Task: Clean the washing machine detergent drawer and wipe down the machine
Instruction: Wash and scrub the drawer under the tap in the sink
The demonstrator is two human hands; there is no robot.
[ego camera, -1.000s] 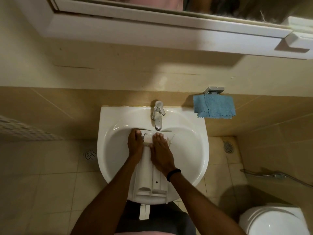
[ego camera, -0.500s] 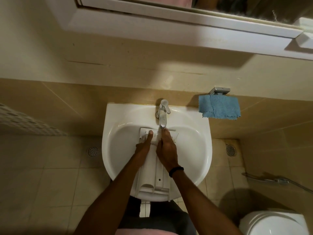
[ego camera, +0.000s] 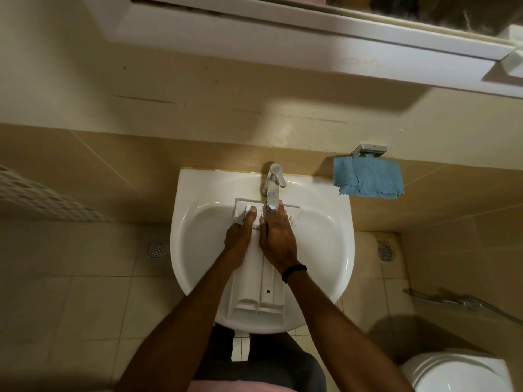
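- Lying lengthwise in the white sink (ego camera: 181, 250): the detergent drawer (ego camera: 266, 295), white plastic. Its far end sits under the faucet (ego camera: 273, 190) spout and its near end rests over the sink's front rim.
- Left hand (ego camera: 237, 239) is on the drawer's left side, near the far end. One digit lies straight along the top and points toward the faucet. The other fingers are at the drawer's left edge, and it cannot be told whether they curl round it.
- Right hand (ego camera: 276, 239) lies flat on top of the drawer, just right of the left hand. Fingers are straight and close together, tips reaching just under the spout. It is pressing, not gripping.
- Black wristband (ego camera: 294, 272) on the right wrist.
- Both hands touch the drawer and are close beside each other.
- Blue cloth (ego camera: 368, 179) hangs from a metal holder (ego camera: 368, 149) on the tiled wall, right of the sink and apart from it.
- Floor drains are set in the tile, one on the left (ego camera: 155, 249) and one on the right (ego camera: 385, 251).
- Toilet (ego camera: 452, 374) is at the lower right, with a spray hose (ego camera: 464, 302) on the wall above it.
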